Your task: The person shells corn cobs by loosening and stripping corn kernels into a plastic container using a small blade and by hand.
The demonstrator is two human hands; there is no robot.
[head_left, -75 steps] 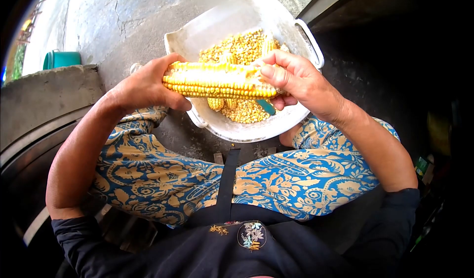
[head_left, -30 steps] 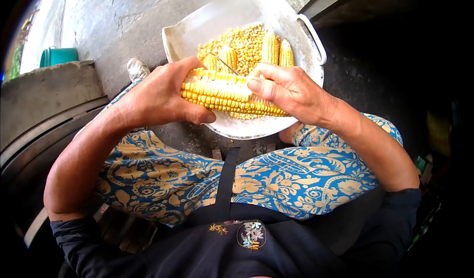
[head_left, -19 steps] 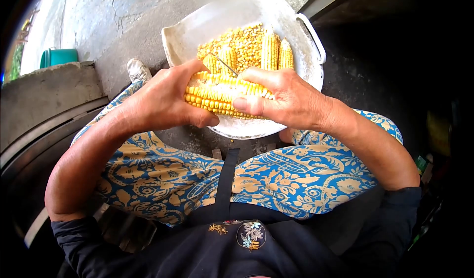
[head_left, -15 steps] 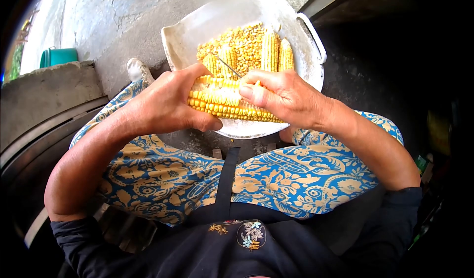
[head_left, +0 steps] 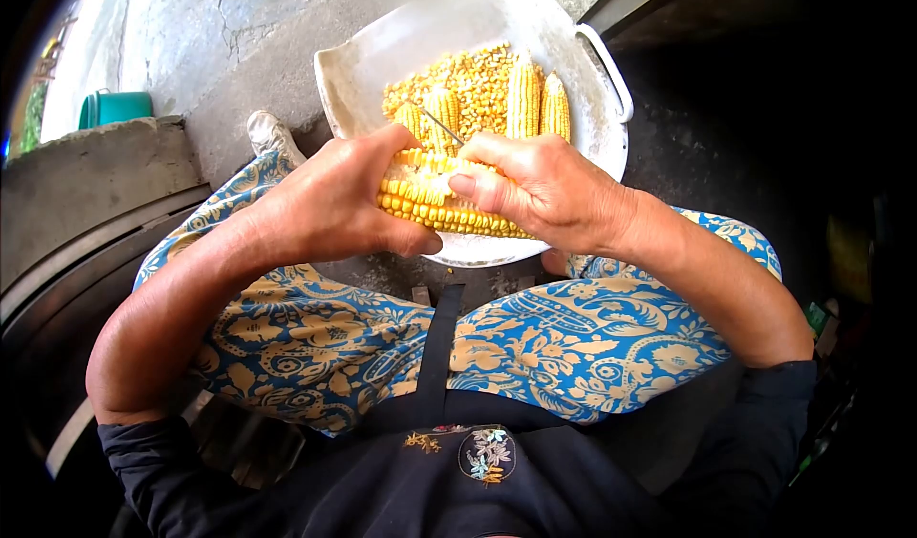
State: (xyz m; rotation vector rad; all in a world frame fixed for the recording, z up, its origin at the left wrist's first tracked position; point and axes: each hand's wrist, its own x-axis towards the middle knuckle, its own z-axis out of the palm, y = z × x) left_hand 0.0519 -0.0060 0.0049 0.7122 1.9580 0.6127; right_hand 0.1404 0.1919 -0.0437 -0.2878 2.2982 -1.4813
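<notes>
A yellow corn cob point(head_left: 444, 204) lies sideways between my two hands, above the near side of a white tub point(head_left: 368, 65). My left hand point(head_left: 349, 194) is wrapped round its left end, thumb below. My right hand point(head_left: 544, 189) is closed at the cob's right part, its thumb on the upper face. A thin metal rod point(head_left: 442, 124) sticks out from the right hand's fingers toward the upper left; its other end is hidden in that hand. Part of the cob's upper face shows bare, without kernels. Loose kernels point(head_left: 478, 80) and several cobs point(head_left: 522, 99) lie in the tub.
The tub has a white handle point(head_left: 607, 70) at its right. A teal bucket point(head_left: 117, 108) stands behind a low concrete wall point(head_left: 100, 180) at the left. Patterned trousers point(head_left: 583, 347) cover my legs on both sides of the tub. A light shoe point(head_left: 272, 135) shows at the left.
Both hands and the cob have shifted a little, lower than at first and lately rightward. The right thumb has moved along the cob toward the left hand. The metal rod now shows, unlike in the earliest frame.
</notes>
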